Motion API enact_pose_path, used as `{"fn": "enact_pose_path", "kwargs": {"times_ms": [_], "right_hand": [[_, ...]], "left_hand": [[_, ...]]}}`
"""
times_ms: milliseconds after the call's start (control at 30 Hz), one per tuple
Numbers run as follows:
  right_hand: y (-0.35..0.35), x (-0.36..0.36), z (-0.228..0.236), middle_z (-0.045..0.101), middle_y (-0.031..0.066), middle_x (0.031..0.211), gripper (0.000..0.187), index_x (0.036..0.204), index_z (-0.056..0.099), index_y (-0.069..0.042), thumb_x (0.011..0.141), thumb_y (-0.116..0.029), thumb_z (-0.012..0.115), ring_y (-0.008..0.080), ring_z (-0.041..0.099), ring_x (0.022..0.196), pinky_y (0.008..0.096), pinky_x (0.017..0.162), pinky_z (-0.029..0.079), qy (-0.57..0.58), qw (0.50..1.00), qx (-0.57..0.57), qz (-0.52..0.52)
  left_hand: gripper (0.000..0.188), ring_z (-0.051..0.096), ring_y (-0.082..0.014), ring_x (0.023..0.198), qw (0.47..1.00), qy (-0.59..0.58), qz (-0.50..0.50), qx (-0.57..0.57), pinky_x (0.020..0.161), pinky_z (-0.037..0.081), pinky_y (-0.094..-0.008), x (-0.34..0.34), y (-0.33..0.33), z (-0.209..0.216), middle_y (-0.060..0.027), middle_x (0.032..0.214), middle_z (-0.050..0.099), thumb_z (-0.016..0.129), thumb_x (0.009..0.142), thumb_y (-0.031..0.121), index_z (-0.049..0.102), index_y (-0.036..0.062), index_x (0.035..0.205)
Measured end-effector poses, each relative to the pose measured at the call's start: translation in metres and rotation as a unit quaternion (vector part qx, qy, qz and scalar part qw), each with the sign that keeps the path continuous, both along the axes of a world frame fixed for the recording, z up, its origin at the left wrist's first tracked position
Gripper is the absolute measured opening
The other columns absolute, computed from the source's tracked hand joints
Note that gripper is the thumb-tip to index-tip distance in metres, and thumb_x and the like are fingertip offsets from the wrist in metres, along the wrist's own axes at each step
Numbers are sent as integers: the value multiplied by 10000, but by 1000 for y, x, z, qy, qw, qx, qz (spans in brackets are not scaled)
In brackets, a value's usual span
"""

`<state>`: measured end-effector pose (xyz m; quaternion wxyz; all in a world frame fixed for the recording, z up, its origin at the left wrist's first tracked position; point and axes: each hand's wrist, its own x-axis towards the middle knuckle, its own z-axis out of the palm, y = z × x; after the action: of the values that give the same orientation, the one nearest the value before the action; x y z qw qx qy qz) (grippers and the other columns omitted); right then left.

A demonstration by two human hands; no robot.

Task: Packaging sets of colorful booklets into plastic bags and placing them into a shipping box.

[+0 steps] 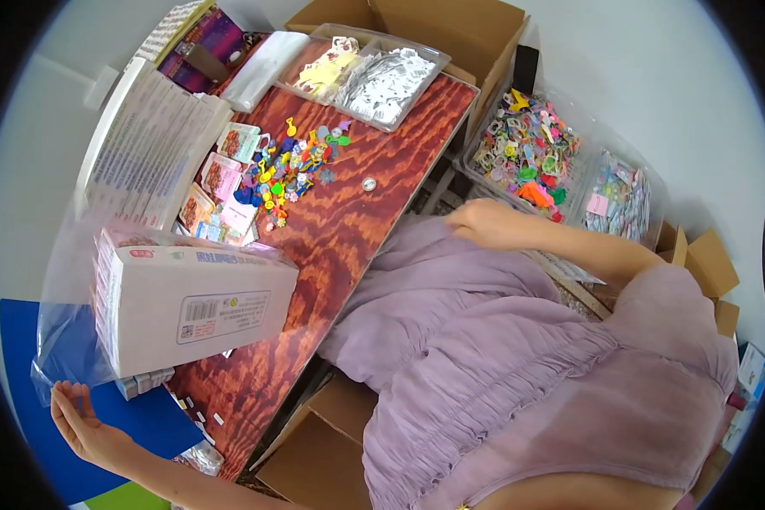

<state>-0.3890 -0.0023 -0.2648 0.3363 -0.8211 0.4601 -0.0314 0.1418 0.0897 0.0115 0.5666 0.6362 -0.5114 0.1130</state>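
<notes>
At the lower left, my left hand pinches the edge of a clear plastic bag. The bag's thin film rises along the left side of a white box with a printed label, which stands at the table's left part. Over my lap, beside the table's edge, my right hand is closed just above the mauve dress; anything in its fingers is hidden. Beyond the box lies a pile of small colourful plastic charms, next to several printed card packets.
White boxes stand in a row at the far left. A divided clear tray holds paper pieces on the wood-patterned table. Right of it, a clear bin holds colourful trinkets. Cardboard boxes stand behind the table and below it. A small round object lies alone.
</notes>
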Motion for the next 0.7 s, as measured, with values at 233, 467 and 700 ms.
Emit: {"fn": "enact_pose_path", "kwargs": {"times_ms": [233,467,700], "right_hand": [[-35,74,-111,674,158,938,331,1052,670,-47,787,-246,672,310,620,916,394,829,478,-217,964,-78,-130],[-9,-63,-211,710,109,863,259,896,727,-72,834,-291,604,254,663,785,384,722,511,156,970,64,-175],[60,-106,-301,671,159,1087,415,1124,666,-83,830,-368,600,299,646,955,393,827,498,84,926,123,-346]], "left_hand": [[287,611,-186,985,1000,-22,-16,13,856,542,-296,17,6,1,-108,1078,615,492,990,195,624,-15,1134],[216,592,-176,631,998,23,-11,-51,536,488,-266,-31,-10,7,-93,727,613,610,919,155,638,-43,837],[181,581,-169,649,998,22,-13,-60,542,465,-260,-24,-26,-1,-84,769,606,590,922,131,646,-23,846]]}}
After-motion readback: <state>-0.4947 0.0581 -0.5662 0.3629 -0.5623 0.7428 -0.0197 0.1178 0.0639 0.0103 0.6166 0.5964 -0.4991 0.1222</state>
